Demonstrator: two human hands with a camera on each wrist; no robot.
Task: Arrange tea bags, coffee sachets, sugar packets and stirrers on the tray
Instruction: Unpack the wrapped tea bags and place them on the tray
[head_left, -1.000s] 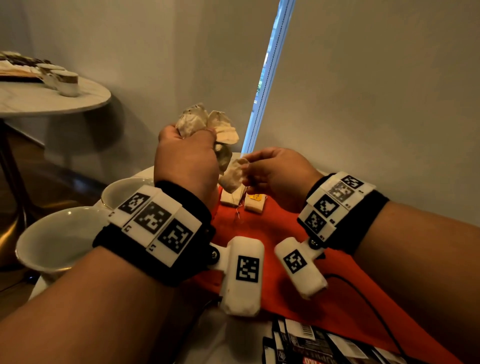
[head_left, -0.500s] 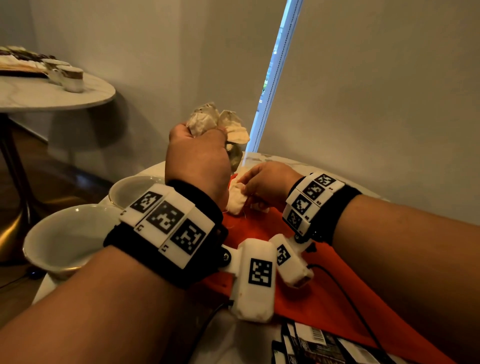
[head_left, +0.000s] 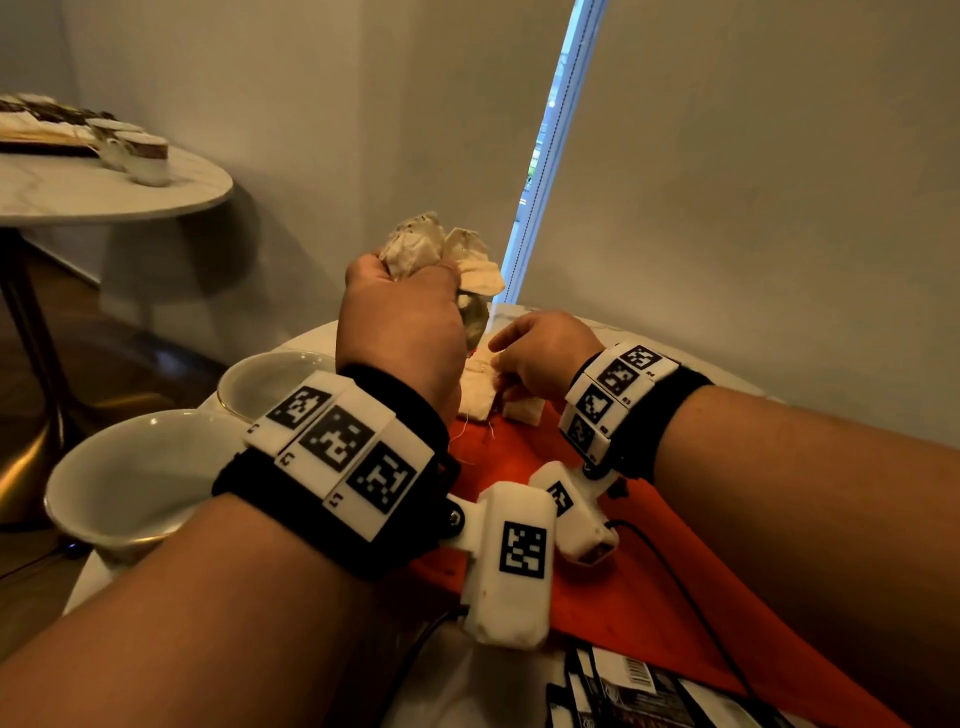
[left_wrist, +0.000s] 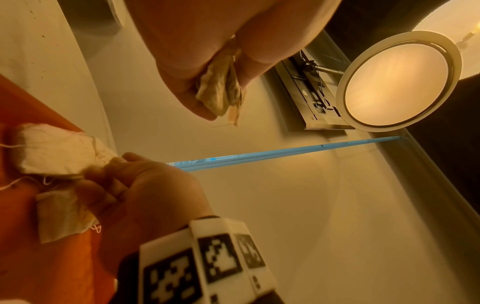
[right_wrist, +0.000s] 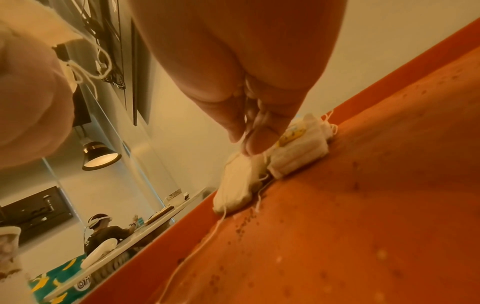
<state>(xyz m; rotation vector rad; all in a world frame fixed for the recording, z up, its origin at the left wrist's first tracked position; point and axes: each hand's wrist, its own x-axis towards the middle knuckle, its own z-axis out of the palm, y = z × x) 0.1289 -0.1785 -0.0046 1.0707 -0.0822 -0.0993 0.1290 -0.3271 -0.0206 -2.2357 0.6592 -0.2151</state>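
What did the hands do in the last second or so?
The right hand carried one tea bag down from mid-air onto the orange tray, beside the tea bag with a yellow tag already lying there, and still pinches it. The left hand stayed raised, gripping its bunch of tea bags.

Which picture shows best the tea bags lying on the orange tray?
The right wrist view: both tea bags on the tray lie side by side, uncovered. The left wrist view shows them cut by its edge; in the head view the hands hide most.
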